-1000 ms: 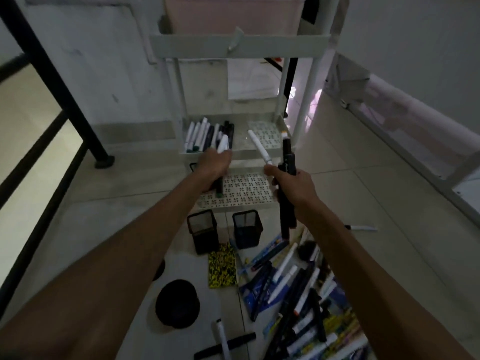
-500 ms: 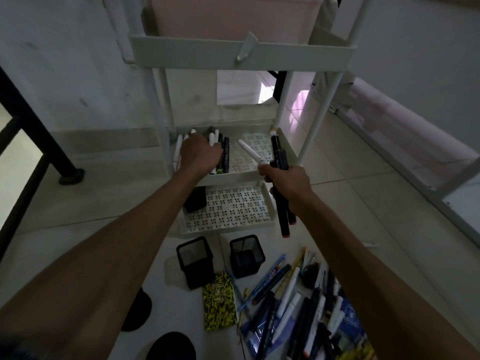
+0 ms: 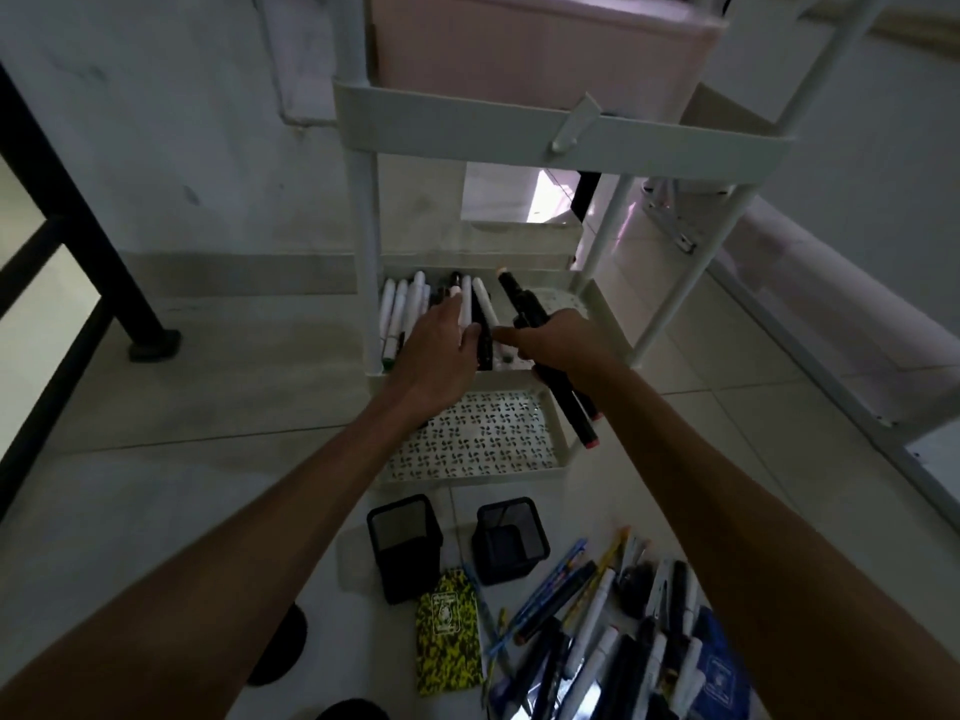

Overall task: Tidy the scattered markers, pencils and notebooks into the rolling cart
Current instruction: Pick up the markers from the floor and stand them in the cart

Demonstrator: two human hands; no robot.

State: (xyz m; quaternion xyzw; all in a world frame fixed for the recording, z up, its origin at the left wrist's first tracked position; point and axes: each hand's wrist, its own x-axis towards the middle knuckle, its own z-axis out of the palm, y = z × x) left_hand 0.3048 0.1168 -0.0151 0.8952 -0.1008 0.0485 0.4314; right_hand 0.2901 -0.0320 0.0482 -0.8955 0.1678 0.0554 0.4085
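Right grip: the right hand (image 3: 558,341) is wrapped round a bundle of black markers (image 3: 563,394), their ends sticking out above and below the fist, over the middle shelf (image 3: 597,314) of the rolling cart (image 3: 561,140).
Left grip: the left hand (image 3: 439,345) lies with fingers spread flat on the markers in the shelf (image 3: 410,309), holding nothing.
Step in hand: most likely laying the bundle down beside the row already in place.
How to do it well: lower the bundle until it is level with the row, tips pointing the same way, and release low so nothing rolls; the flat left hand should pin the row toward the left wall to keep a gap on the right.
Poor view: the light is dim, so whether one white marker is pinched between both hands cannot be told.
Left to do: a floor pile (image 3: 613,641) of markers and pencils, a yellow notebook (image 3: 448,639) and two mesh cups (image 3: 405,543), with the bottom shelf (image 3: 550,428) unfilled.
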